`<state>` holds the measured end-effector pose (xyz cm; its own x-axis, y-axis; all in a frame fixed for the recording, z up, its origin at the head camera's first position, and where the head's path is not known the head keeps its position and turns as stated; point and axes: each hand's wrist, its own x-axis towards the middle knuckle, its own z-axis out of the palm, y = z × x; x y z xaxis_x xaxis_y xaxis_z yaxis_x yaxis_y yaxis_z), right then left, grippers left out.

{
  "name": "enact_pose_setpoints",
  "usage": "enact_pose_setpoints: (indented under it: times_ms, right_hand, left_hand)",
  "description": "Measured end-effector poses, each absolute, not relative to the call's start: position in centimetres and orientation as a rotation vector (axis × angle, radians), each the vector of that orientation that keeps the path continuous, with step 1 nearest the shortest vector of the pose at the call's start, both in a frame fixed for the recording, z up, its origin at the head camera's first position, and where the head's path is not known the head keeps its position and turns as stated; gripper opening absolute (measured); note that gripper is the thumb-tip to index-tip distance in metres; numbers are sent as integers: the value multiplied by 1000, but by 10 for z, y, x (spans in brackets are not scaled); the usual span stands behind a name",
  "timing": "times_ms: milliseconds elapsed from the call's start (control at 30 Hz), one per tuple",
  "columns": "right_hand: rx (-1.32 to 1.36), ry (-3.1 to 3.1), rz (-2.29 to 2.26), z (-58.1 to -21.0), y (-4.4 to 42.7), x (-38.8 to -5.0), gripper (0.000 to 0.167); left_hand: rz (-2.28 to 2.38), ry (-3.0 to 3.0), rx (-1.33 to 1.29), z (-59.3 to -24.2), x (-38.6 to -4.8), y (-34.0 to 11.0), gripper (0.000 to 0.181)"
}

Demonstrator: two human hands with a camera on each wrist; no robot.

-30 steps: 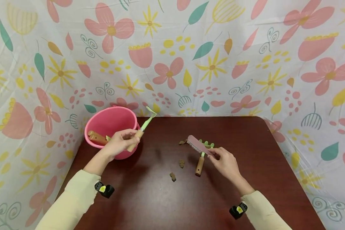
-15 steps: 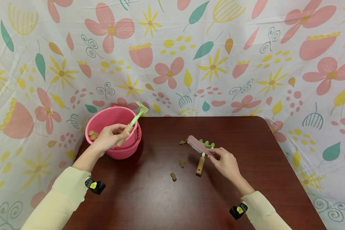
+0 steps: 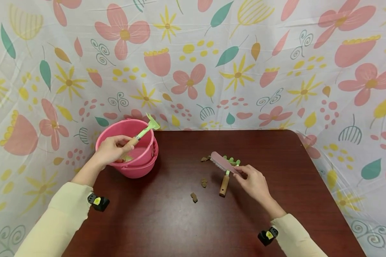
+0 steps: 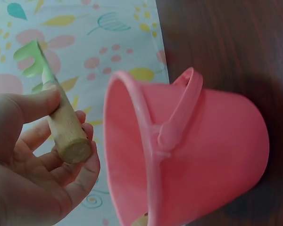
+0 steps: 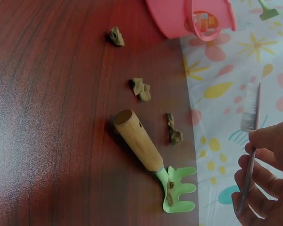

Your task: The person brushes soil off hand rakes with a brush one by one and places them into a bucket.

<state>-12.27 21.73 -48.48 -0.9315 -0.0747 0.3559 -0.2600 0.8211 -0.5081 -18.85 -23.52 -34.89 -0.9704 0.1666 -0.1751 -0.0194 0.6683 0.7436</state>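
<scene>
the left hand (image 3: 112, 150) grasps the wooden handle of a green hand tool (image 3: 144, 132), thumb on one side and fingers curled round the other. the tool is at the mouth of a pink bucket (image 3: 135, 172), its notched green head pointing up toward the far edge of the table (image 3: 193, 228); the left wrist view shows it apart from the bucket's rim. the bucket stands upright at the table's far left corner, its carrying handle (image 4: 181, 110) resting down along the side. a wooden end (image 4: 140, 220) shows just inside the rim.

the right hand (image 3: 252, 182) pinches the grip of a pink brush (image 3: 222, 162), pale bristles facing left, right of the table's middle. below the brush a green fork (image 3: 224, 185) with a wooden handle lies on the table, tines toward the far edge; in the right wrist view brush and fork are apart. a small brown piece (image 5: 170, 186) lies on the fork's head. three brown scraps (image 3: 194, 197) are spread on the wood to the left of the fork, the farthest near the brush's tip. a flowered cloth (image 3: 188, 46) hangs behind the far edge and along both side edges.
</scene>
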Motion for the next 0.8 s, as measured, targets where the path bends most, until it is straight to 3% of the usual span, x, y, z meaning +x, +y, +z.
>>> enact_pose_setpoints:
  times_ms: [233,800]
  right_hand:
    - [241,-2706,813,-485,218,-122,21]
    - [219,-2725,818,-487,219,-117,22]
  left_hand:
    - [954,2797,175,-344,-192,-242,41]
    - [463,3030,26,-337,-203,-250,38]
